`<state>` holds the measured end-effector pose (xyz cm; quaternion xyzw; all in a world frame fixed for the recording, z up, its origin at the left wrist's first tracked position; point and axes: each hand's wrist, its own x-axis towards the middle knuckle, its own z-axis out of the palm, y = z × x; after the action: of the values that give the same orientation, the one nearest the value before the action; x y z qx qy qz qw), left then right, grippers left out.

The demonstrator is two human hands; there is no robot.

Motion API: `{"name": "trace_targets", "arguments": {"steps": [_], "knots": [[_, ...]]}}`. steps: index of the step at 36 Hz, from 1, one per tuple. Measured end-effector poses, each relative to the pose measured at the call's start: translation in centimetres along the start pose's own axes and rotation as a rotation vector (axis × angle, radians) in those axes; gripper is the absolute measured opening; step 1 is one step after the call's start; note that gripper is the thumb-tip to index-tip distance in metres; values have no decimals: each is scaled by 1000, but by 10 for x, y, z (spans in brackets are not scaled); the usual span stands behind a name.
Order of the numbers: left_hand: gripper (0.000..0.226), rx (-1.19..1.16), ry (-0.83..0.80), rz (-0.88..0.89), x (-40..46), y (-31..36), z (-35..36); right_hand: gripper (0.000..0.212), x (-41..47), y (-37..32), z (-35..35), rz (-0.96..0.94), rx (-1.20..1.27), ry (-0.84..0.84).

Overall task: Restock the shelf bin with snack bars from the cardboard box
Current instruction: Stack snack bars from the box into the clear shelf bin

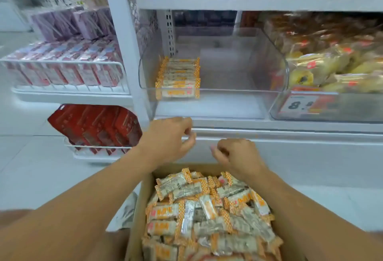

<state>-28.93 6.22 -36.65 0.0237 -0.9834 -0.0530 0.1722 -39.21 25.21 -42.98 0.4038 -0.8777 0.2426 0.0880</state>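
Nearest the camera, an open brown cardboard box (143, 202) is seen heaped with loose orange-and-white wrapped snack bars (209, 209), lying at all angles and rising to the rim. Just beyond its far edge, two bare hands are held in the air between box and shelf: the left hand (169, 136) and the right hand (236, 154), each with fingers curled inward and nothing visibly held, so each grip is judged clenched on nothing. From here, a loose grab into the heap could be expected to drag neighbouring bars over the low box wall onto the floor, since the wrappers look slick and overlap one another. Bars lifted in a bunch might also be caught on the raised front lip of the clear plastic shelf bin (275, 70) and spilled, or be dropped crookedly against the single neat row of the same bars (178, 78) already standing at the bin's left side, toppling it. The rest of the bin floor is bare. To the right, a second clear bin of yellow wrapped pastries (323, 68) is seen behind a price label (302, 103); to the left, wire racks of pink boxes (68, 70) and red packets (97, 126) stand over a pale tiled floor (31, 161).
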Motion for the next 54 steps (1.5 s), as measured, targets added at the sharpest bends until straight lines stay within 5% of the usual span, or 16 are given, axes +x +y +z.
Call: {"name": "trace_targets", "arguments": {"steps": [3,8,11,18,21,24,30,36,40,49,54], "knots": [[60,205,-628,-63,-50,6,40,64,-60,29,19,151,-272,-449],[115,-69,-901,-714,-149,27,115,135,-132,65,33,584,-193,-757],[130,-232,-930,-933,-188,39,145,132,-145,65,39,733,-32,-778],[69,-19,-940,-747,-200,44,148,119,-161,51,51,830,54,-782],[62,73,-960,-731,-204,45,147,91,-166,48,53,729,99,-704],[58,160,-992,-637,-203,50,145,85,-162,40,50,624,145,-735],[27,127,-1036,-594,-169,44,116,83,-131,18,23,886,609,-721],[28,-468,-775,-746,-95,34,56,38,-89,6,-36,924,1007,-856],[34,-794,-467,-811,-57,40,15,45,-43,-8,-89,826,1117,-854],[19,-1283,-171,-822,24,50,-57,47,27,-35,-170,464,1064,-761],[51,-1444,46,-855,45,52,-63,51,47,-37,-170,338,932,-568]]}}
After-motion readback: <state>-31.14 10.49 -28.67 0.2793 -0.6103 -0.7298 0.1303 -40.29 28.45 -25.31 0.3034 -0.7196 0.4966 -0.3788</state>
